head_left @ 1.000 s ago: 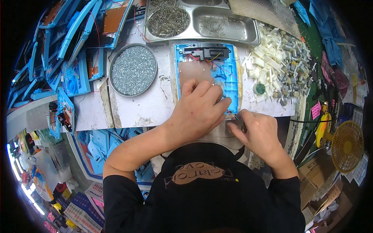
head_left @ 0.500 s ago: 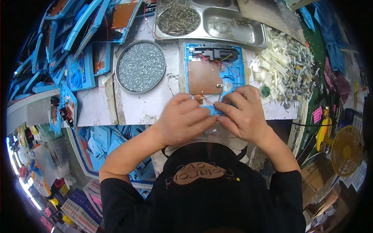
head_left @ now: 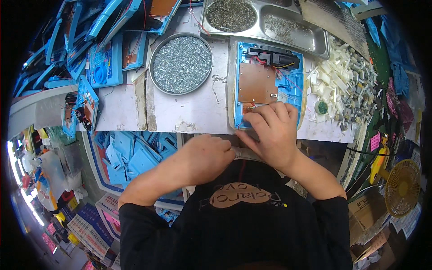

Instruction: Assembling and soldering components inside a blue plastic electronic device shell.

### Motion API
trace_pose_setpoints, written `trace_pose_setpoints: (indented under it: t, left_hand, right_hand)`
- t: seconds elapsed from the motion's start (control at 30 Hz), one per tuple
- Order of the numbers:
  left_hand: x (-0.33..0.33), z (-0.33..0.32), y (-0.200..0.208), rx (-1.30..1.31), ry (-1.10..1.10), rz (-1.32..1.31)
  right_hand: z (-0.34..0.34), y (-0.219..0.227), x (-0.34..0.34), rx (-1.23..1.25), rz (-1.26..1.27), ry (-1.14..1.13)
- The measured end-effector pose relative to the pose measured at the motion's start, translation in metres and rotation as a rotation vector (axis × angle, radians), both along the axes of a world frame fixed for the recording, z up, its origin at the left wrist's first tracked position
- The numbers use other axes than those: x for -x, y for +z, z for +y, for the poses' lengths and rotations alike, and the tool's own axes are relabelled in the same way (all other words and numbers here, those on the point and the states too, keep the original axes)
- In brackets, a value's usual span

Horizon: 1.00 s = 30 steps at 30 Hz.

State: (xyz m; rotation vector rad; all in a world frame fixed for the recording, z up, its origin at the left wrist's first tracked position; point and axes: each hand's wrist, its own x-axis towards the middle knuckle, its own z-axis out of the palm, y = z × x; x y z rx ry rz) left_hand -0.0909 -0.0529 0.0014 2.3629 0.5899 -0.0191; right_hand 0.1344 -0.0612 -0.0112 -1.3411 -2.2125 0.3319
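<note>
Dark lettering (head_left: pixel 242 194) across a brown patch (head_left: pixel 243 202) on the black shirt (head_left: pixel 238 238); print on a cardboard box (head_left: pixel 366 208)

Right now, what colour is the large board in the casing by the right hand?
The large board is brown: see the head view.

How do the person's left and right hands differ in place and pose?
Place: the left hand is on the person's side of the table's near edge, apart from the blue casing, while the right hand reaches over the casing's near end. Pose: the left hand is curled inward, any grip hidden; the right hand is more open. Both are bare.
</note>
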Motion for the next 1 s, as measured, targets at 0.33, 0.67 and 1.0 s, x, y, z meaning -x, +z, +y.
trace_pose_setpoints:
  t: [0.33, 0.67, 1.0]
  left_hand:
    - [-0.004, 0.054, -0.027, -0.094, 0.195, -0.531]
    - [-0.015, 0.059, -0.016, 0.067, 0.211, -0.445]
    - [-0.007, 0.053, -0.02, 0.039, 0.252, -0.393]
  right_hand:
    - [0.044, 0.043, -0.075, 0.063, 0.125, 0.17]
    - [0.339, 0.115, -0.239, -0.727, -0.209, -0.451]
    - [0.348, 0.125, -0.245, -0.554, -0.527, -0.489]
